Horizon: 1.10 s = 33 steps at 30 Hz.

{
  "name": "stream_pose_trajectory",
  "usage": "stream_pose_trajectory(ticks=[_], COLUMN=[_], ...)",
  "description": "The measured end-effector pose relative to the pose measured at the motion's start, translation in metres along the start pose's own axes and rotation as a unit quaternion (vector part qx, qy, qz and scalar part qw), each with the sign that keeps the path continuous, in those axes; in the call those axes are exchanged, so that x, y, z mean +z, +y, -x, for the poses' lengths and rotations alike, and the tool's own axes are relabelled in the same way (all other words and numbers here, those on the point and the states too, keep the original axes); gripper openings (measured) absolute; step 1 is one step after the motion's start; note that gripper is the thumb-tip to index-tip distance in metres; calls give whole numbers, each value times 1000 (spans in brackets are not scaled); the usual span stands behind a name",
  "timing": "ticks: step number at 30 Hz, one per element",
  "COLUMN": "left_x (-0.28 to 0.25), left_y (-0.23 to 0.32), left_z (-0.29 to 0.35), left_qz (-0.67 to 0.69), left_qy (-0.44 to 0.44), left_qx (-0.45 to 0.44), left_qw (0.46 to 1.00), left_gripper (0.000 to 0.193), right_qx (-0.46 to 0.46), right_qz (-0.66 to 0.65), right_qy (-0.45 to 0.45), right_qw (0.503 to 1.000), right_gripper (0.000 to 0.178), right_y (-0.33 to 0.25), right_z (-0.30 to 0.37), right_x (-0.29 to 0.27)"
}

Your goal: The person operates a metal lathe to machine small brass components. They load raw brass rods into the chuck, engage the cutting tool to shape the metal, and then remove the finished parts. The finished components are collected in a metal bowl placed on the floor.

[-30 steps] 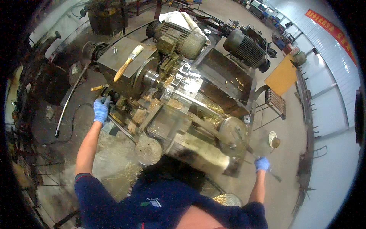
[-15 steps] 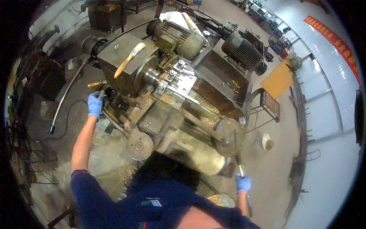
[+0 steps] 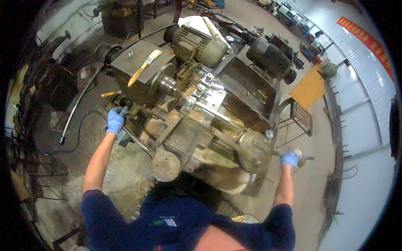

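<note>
My blue-gloved left hand (image 3: pixel 116 120) is closed at the left side of a lathe-like machine, beside a dark round knob (image 3: pixel 122 101); what lies in its fingers is hidden. My gloved right hand (image 3: pixel 289 159) grips a bar handle (image 3: pixel 309 158) that sticks out to the right from a large round wheel (image 3: pixel 254 151). Between the hands sits the slide, with a bright metal tool block (image 3: pixel 211 97) bolted on top. It stands right of the shiny round spindle nose (image 3: pixel 168 85), and brass-coloured shavings (image 3: pixel 190 90) lie around them.
A wooden-handled brush (image 3: pixel 144 68) lies on the grey headstock (image 3: pixel 121 62). Behind are two motors (image 3: pixel 197 44) and a metal trough (image 3: pixel 247 83) holding a few brass pieces. A long lever (image 3: pixel 79 106) slants at left; a yellow board (image 3: pixel 307 86) stands at right.
My right hand has swung up and outward from below the wheel, turning the bar handle with it. The slide and tool block have shifted right, away from the spindle nose. My left hand moved slightly right.
</note>
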<state>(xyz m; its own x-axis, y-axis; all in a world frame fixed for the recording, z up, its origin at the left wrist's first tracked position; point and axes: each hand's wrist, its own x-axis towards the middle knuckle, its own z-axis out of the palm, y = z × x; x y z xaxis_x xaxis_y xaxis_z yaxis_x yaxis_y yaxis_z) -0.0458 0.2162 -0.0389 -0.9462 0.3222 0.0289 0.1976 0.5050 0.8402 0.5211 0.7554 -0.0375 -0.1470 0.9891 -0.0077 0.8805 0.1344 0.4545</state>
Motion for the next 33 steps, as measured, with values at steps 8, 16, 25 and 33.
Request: stream_pose_trajectory(ticks=[8, 16, 25, 33], left_x=[-56, -10, -29, -110], left_y=[-118, -146, -143, -51], left_z=[-13, 15, 0, 7], left_qz=[-367, -486, -527, -440], left_qy=[-117, -84, -196, -40], left_qx=[39, -36, 74, 83], left_qw=[922, 869, 824, 893], left_gripper=[30, 32, 28, 31], right_qx=[-107, -78, -299, -333], right_qz=[-193, -314, -517, -456], right_qy=[199, 139, 63, -87], right_qw=[955, 936, 800, 821], right_gripper=[69, 41, 33, 48], right_y=[-12, 12, -137, -263], right_z=[97, 178, 145, 95], right_x=[-2, -7, -216, -252])
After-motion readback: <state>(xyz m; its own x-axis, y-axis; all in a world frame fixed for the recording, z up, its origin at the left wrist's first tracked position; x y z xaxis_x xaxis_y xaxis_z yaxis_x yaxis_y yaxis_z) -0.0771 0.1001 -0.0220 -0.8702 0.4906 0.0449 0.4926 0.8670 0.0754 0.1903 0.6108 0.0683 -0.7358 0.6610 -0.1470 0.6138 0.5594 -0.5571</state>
